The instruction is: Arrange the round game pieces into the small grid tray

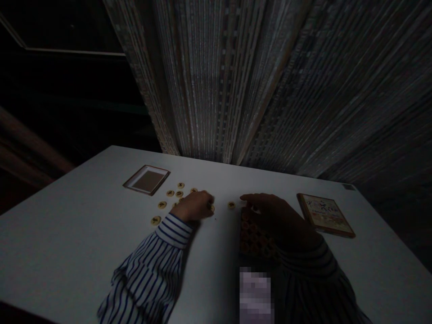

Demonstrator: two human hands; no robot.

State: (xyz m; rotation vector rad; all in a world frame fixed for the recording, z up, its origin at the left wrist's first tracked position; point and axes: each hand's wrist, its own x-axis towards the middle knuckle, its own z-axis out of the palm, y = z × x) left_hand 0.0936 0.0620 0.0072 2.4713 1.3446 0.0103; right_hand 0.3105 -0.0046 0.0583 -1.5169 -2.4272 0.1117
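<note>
My left hand (197, 206) is closed in a pinch on a round xiangqi piece (212, 208), whose pale edge shows at the fingertips. Left of that hand lie several more loose round pieces (162, 204) with dark characters; some are partly hidden behind the hand and cuff. A single piece (231, 205) rests on the table between my two hands. My right hand (273, 216), in shadow, hovers with its fingers apart over a dark box holding rows of reddish-looking pieces (251, 236). The palm and sleeve cover the box's right side.
On the white table (84, 225), an open shallow tray or lid (146, 180) lies at the far left. A flat decorated box or lid (326, 215) is at the right. A curtain (216, 81) hangs behind the back edge. Near the front is a pixelated patch (255, 294).
</note>
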